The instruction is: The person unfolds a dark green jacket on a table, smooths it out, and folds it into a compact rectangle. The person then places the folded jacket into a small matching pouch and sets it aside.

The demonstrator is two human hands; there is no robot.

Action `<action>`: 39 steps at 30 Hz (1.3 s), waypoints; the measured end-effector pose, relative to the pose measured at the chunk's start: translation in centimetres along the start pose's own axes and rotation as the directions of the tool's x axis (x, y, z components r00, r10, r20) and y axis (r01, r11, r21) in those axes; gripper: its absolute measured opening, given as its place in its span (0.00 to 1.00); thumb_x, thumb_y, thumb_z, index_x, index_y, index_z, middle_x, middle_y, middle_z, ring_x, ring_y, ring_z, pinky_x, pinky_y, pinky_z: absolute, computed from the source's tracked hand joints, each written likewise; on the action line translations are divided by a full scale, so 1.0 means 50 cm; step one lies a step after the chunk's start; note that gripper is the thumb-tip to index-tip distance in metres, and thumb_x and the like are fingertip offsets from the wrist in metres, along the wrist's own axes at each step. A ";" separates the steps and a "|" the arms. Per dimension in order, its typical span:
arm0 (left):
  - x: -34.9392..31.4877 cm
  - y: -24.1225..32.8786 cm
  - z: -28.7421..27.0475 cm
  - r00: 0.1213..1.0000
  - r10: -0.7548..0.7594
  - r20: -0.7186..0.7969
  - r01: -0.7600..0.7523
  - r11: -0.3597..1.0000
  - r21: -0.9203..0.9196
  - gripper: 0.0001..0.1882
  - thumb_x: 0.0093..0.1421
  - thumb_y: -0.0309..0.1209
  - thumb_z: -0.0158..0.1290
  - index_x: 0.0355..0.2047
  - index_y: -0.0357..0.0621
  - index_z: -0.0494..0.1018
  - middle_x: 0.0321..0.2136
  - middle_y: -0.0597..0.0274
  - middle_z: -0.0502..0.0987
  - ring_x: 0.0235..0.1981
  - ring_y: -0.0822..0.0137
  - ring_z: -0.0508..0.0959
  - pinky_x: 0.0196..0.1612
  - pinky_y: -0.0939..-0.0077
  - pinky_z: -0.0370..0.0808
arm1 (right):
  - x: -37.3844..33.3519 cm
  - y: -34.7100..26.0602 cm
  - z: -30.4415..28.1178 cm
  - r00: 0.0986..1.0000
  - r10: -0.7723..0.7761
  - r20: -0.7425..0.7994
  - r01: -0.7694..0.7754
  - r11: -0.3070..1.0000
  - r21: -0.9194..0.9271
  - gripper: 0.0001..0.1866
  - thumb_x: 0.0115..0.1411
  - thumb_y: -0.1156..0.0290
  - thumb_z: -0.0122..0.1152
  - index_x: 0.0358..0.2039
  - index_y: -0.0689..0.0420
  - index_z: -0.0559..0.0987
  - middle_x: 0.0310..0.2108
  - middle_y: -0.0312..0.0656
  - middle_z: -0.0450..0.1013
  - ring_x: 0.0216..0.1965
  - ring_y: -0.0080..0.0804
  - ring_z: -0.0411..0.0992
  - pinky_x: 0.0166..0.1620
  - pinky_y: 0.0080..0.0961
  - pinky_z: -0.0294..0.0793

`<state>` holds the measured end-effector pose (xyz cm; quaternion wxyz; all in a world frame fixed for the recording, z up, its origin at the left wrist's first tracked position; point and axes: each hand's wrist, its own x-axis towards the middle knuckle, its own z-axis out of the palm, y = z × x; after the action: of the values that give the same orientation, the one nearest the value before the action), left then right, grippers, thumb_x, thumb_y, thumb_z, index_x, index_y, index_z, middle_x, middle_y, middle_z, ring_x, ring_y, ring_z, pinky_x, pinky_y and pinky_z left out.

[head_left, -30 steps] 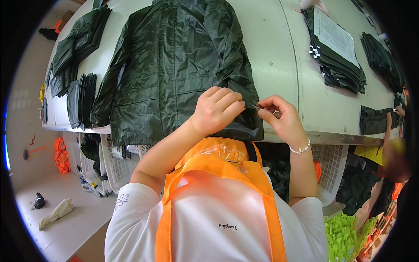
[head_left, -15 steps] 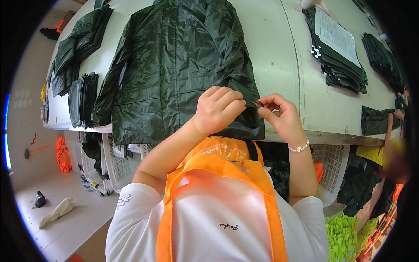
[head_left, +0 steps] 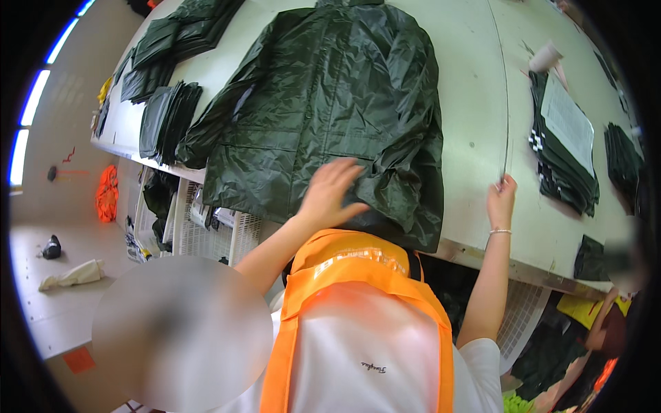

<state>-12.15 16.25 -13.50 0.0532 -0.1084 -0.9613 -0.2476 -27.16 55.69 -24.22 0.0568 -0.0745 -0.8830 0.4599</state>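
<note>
Person at a work table, clock positions taken from the middle of the view. Nearest, at 6 o'clock, a white shirt (head_left: 385, 337) is worn under an orange apron (head_left: 351, 275). The left hand (head_left: 332, 195), close to the centre, is spread above the lower part of a dark green jacket (head_left: 330, 117), the thumb standing apart from the fingers (whether the palm meets the cloth cannot be told). The right hand (head_left: 501, 198), at 3 o'clock, is to the right of the jacket, near the table's edge, a pale bracelet (head_left: 500, 232) at its wrist; its fingers are too small and blurred to tell whether they pinch anything. White baskets (head_left: 189, 220) stand below the table edge at 9 o'clock. The jacket lies flat toward 12 o'clock, its hem nearest the person, its collar at the far end and its sleeves along its sides, upon a pale table (head_left: 475, 96). At 4 o'clock, another person's arm (head_left: 606, 320) appears near a yellow cloth (head_left: 577, 310). At 10 o'clock, a row of folded dark packets (head_left: 169, 124) lies just beside the jacket's sleeve. Between 2 and 3 o'clock, a dark stack (head_left: 564, 182) bears a printed sheet (head_left: 568, 124). Farther, at 2 o'clock, stands a white spool (head_left: 545, 56). Well apart, at 9 o'clock, is an orange bundle (head_left: 107, 194).
</note>
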 end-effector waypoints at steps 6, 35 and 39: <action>-0.238 -0.110 0.020 0.848 -0.530 0.007 0.504 0.809 0.304 0.42 0.53 0.55 0.53 0.61 0.42 0.56 0.63 0.48 0.54 0.64 0.49 0.53 0.63 0.52 0.51 | 0.084 0.058 -0.070 0.966 -0.068 -0.248 -0.158 0.605 -0.780 0.20 0.55 0.70 0.55 0.47 0.66 0.71 0.46 0.56 0.69 0.48 0.53 0.67 0.53 0.40 0.66; -0.067 0.078 -0.566 0.922 0.384 -0.052 -0.279 0.565 -0.777 0.22 0.40 0.33 0.64 0.34 0.31 0.72 0.28 0.52 0.76 0.24 0.60 0.77 0.31 0.74 0.74 | -0.163 -0.427 0.281 0.949 0.000 0.315 -0.170 0.841 0.513 0.25 0.63 0.71 0.49 0.60 0.60 0.61 0.56 0.45 0.65 0.49 0.35 0.70 0.50 0.26 0.71; -0.129 -0.004 -0.627 0.716 0.678 -0.164 -0.368 0.168 -0.915 0.24 0.48 0.40 0.62 0.33 0.25 0.73 0.26 0.45 0.76 0.20 0.53 0.77 0.22 0.72 0.74 | -0.251 -0.464 0.046 0.998 -0.030 0.063 0.005 0.931 0.365 0.25 0.62 0.70 0.50 0.60 0.60 0.61 0.56 0.46 0.64 0.50 0.36 0.69 0.51 0.27 0.70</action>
<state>-4.41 -0.38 12.70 -0.0701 -0.4805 -0.5570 -0.6738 -17.04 38.39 -6.88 0.0440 -0.0393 -0.7844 0.6175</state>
